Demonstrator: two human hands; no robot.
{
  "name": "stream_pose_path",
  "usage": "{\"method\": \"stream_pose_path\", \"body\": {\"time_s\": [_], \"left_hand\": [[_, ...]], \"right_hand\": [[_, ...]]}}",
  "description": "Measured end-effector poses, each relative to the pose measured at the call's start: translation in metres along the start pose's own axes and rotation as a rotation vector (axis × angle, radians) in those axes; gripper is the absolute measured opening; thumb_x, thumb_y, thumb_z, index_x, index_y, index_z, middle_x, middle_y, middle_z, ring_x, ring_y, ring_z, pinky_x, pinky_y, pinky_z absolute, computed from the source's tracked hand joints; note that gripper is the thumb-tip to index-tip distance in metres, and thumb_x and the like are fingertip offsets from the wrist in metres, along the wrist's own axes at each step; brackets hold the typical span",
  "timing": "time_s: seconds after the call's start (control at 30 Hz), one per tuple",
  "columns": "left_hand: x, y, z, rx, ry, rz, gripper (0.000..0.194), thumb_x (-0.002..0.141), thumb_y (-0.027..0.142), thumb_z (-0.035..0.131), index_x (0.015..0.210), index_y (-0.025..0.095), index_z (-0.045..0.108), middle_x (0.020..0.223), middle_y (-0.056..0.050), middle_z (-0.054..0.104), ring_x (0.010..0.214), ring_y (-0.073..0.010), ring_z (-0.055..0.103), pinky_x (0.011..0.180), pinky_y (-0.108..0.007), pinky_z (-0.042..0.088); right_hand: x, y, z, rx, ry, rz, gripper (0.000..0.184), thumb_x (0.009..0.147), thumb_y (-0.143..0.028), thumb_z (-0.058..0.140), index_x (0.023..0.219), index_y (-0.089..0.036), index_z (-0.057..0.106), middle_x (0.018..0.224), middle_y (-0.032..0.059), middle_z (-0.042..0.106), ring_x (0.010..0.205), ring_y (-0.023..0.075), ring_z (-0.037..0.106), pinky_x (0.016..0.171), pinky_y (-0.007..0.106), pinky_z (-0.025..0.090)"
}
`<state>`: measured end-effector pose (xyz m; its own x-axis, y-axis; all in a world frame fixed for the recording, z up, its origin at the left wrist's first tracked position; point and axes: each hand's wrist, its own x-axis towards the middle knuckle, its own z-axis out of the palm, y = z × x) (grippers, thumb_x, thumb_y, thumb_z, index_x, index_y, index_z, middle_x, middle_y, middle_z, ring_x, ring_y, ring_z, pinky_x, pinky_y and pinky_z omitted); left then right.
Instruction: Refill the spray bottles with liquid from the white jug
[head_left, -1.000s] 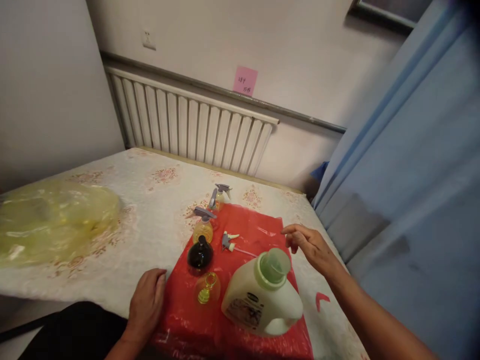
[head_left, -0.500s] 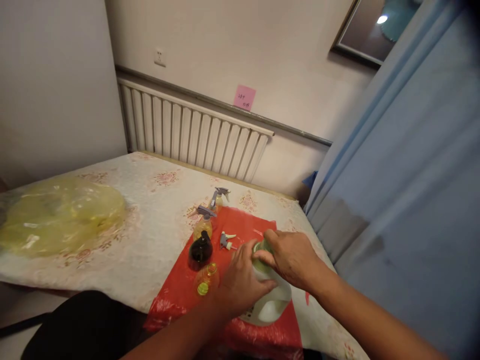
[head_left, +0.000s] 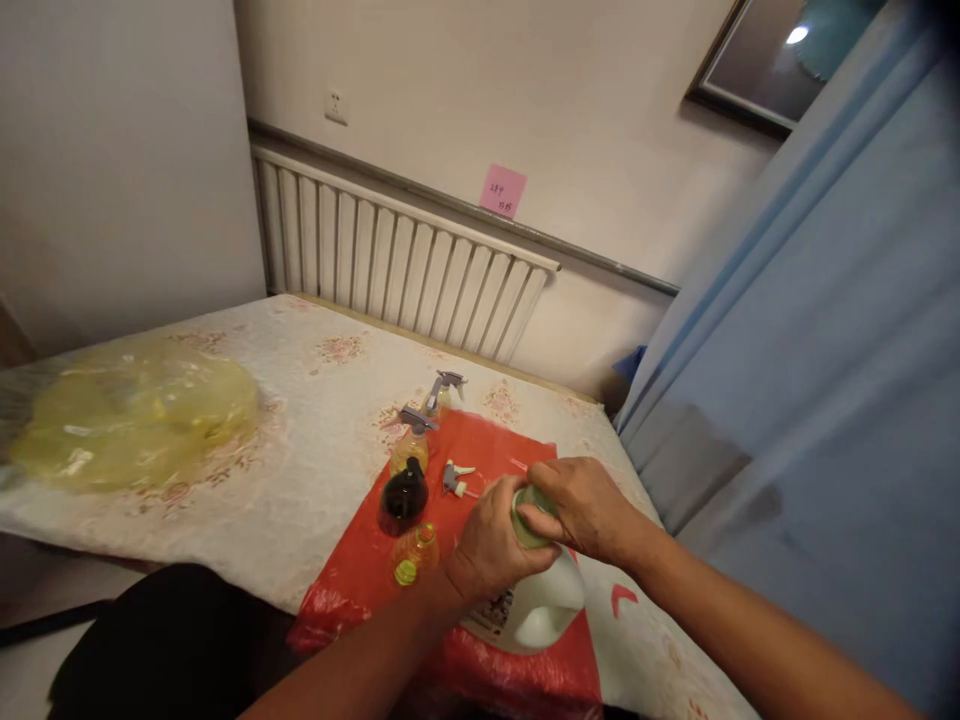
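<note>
A white detergent jug (head_left: 544,608) with a pale green cap (head_left: 529,522) stands on a red plastic sheet (head_left: 480,560). My left hand (head_left: 491,545) wraps round the jug's neck and shoulder. My right hand (head_left: 581,505) is closed over the green cap from the right. To the left on the sheet lie a dark round bottle (head_left: 403,497) and a small open yellow bottle (head_left: 414,553). A loose grey spray head (head_left: 454,478) lies beside them.
Two yellow spray bottles with grey triggers (head_left: 411,440) (head_left: 442,390) stand at the sheet's far edge. A yellow plastic bag (head_left: 139,410) lies at the left of the flowered tablecloth (head_left: 300,420). A radiator (head_left: 397,265) runs behind; a blue curtain (head_left: 810,330) hangs at the right.
A second ago my left hand lay flat at the sheet's near edge and my right hovered open. Both have closed on the jug, left on the neck, right on the cap.
</note>
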<state>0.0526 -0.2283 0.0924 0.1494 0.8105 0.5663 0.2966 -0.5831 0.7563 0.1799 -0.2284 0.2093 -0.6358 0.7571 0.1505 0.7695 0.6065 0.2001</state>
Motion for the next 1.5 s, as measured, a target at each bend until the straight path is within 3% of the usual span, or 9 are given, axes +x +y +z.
{"method": "stream_pose_path", "body": {"time_s": [0.2,0.37,0.57,0.93,1.07,1.13,1.23,1.37,1.5], "left_hand": [[0.002,0.003,-0.002,0.018,-0.019,-0.031,0.053,0.061,0.028,0.073,0.108,0.019,0.049,0.099,-0.008,0.064,0.095,-0.0282,0.063,0.085,-0.043,0.053],[0.002,0.003,0.000,0.029,0.000,-0.012,0.044,0.066,0.028,0.068,0.105,0.019,0.051,0.096,-0.007,0.064,0.092,-0.0268,0.063,0.083,-0.040,0.052],[-0.001,-0.002,-0.003,0.002,-0.090,-0.036,0.045,0.065,0.033,0.073,0.103,0.019,0.053,0.098,-0.007,0.063,0.094,-0.0263,0.063,0.085,-0.039,0.051],[0.005,-0.003,-0.008,-0.078,-0.125,-0.072,0.055,0.058,0.030,0.079,0.104,0.020,0.051,0.099,-0.005,0.064,0.095,-0.0255,0.061,0.086,-0.038,0.049],[0.004,-0.004,-0.007,-0.095,-0.135,-0.086,0.060,0.058,0.031,0.080,0.109,0.019,0.051,0.102,-0.006,0.064,0.097,-0.0264,0.061,0.087,-0.040,0.049],[0.004,-0.004,-0.009,-0.086,-0.151,-0.088,0.058,0.059,0.032,0.080,0.108,0.021,0.051,0.099,-0.005,0.064,0.094,-0.0256,0.062,0.085,-0.039,0.049],[0.004,-0.002,-0.010,-0.075,-0.153,-0.081,0.055,0.059,0.031,0.080,0.105,0.022,0.052,0.099,-0.004,0.064,0.095,-0.0256,0.061,0.085,-0.039,0.048],[0.003,-0.003,-0.009,-0.073,-0.140,-0.082,0.057,0.059,0.031,0.081,0.106,0.021,0.052,0.098,-0.004,0.064,0.093,-0.0249,0.061,0.083,-0.038,0.049],[0.001,-0.006,-0.007,-0.081,-0.114,-0.089,0.057,0.058,0.031,0.080,0.107,0.020,0.052,0.100,-0.004,0.064,0.093,-0.0249,0.061,0.083,-0.037,0.048]], "right_hand": [[-0.002,0.004,-0.014,0.155,-0.071,-0.111,0.030,0.093,-0.042,0.052,0.098,-0.015,0.062,0.083,0.0067,0.065,0.075,0.0184,0.057,0.072,0.028,0.040],[-0.006,-0.015,-0.026,0.035,-0.178,0.118,0.029,0.095,-0.042,0.051,0.103,-0.015,0.060,0.094,0.0115,0.068,0.085,0.0230,0.063,0.071,0.030,0.040],[0.001,-0.028,-0.021,-0.122,-0.236,0.303,0.046,0.096,-0.057,0.039,0.095,-0.015,0.059,0.079,0.0116,0.071,0.071,0.0257,0.066,0.057,0.031,0.032],[-0.007,0.005,-0.035,0.383,-0.158,-0.165,0.020,0.093,-0.020,0.053,0.111,-0.020,0.061,0.103,0.0080,0.064,0.093,0.0197,0.059,0.084,0.034,0.046],[-0.010,0.004,-0.037,0.416,-0.046,-0.071,0.041,0.089,-0.027,0.062,0.129,-0.023,0.053,0.127,0.0114,0.059,0.116,0.0252,0.055,0.097,0.041,0.044],[-0.009,-0.002,-0.036,0.271,-0.044,0.094,0.051,0.087,-0.041,0.065,0.130,-0.018,0.052,0.121,0.0154,0.062,0.106,0.0293,0.060,0.088,0.044,0.048],[-0.004,-0.010,-0.038,0.068,-0.187,0.223,0.039,0.093,-0.046,0.052,0.112,-0.013,0.061,0.094,0.0136,0.068,0.080,0.0270,0.065,0.072,0.040,0.049],[-0.001,-0.006,-0.048,0.248,-0.194,0.001,0.015,0.091,-0.023,0.055,0.102,-0.018,0.063,0.096,0.0082,0.065,0.084,0.0204,0.062,0.077,0.035,0.049],[-0.004,0.007,-0.051,0.454,-0.075,-0.154,0.041,0.081,0.000,0.050,0.114,-0.023,0.060,0.116,0.0071,0.061,0.110,0.0201,0.056,0.095,0.038,0.045]]}}
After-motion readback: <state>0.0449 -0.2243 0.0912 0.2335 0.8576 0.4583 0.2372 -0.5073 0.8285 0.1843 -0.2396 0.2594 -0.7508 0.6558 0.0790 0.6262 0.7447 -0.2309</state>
